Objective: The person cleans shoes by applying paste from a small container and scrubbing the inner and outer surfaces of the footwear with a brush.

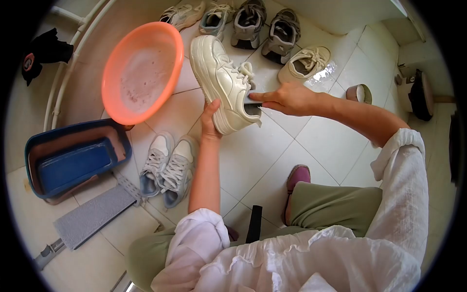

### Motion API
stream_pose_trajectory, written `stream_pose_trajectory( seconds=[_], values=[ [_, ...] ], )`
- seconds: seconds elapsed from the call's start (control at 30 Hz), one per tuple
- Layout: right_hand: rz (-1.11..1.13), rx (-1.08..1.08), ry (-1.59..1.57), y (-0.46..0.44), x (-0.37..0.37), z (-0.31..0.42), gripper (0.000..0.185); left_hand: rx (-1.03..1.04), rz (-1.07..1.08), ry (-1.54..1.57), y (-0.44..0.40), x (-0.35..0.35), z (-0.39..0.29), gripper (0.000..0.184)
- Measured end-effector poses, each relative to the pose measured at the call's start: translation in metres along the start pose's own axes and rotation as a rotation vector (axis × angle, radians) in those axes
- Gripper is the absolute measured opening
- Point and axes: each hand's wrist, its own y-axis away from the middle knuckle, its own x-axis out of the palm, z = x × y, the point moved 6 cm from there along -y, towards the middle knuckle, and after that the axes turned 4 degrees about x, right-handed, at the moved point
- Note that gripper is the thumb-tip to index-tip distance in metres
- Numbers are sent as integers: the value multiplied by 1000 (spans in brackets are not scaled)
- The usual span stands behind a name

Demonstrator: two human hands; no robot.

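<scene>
A cream chunky-soled sneaker [226,80] is held up in front of me, its toe pointing up and away. My left hand [210,124] grips it by the sole, fingers hidden behind the shoe. At the ankle opening, my right hand [287,99] is closed with the index finger stretched along a pale grey, flat piece [251,99]. Whether that piece is part of the shoe or a separate tool I cannot tell. A matching-coloured cream sneaker [305,64] rests on the wet tiles beyond my right hand.
An orange basin [108,92] of cloudy, foamy water stands at left. Near it are a blue tub [78,163], a flat grey mop [97,214] and a white-grey sneaker pair [168,168]. Several shoes [248,24] line the far wall. A round tin-like object [359,94] lies at right.
</scene>
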Motion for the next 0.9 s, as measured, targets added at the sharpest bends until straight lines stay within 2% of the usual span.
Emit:
stream_pose_trajectory(
  seconds=[0.03,0.1,0.13,0.23,0.37,0.43,0.5,0.57,0.63,0.67,0.7,0.77,0.8,0.83,0.9],
  values=[
    [0,-4,-3,0,4,0,37,17,-46,7,3,1,2,68],
    [20,-51,-439,-1,4,5,38,31,-90,14,6,-3,5,68],
    [20,-50,-440,-1,1,7,38,13,-71,69,6,-6,10,68],
    [371,506,-1244,-3,10,7,43,22,-91,117,7,-12,25,69],
    [416,486,-1461,-3,17,26,45,67,-127,116,6,-25,24,71],
    [445,491,-1379,1,20,20,44,95,-132,136,5,-28,13,72],
    [334,126,-830,0,30,13,45,113,-135,149,5,-35,2,73],
    [-39,-261,-638,-5,14,14,39,107,-26,159,2,-35,-4,75],
    [297,-31,299,-11,-16,23,35,116,19,103,3,-16,-9,75],
    [262,-29,415,-17,-19,21,33,116,5,60,3,-15,-8,75],
    [262,-26,412,-15,-16,22,33,116,-9,18,4,-17,-8,74],
    [210,-36,194,-13,-15,26,33,90,1,72,2,-23,-6,74],
    [160,-154,-165,-17,2,18,34,65,11,127,0,-24,-4,74],
    [161,-154,-164,-19,6,16,34,66,11,128,1,-21,-4,74],
    [423,102,-634,-18,26,4,36,134,17,28,4,-16,-6,75]
  ],
)
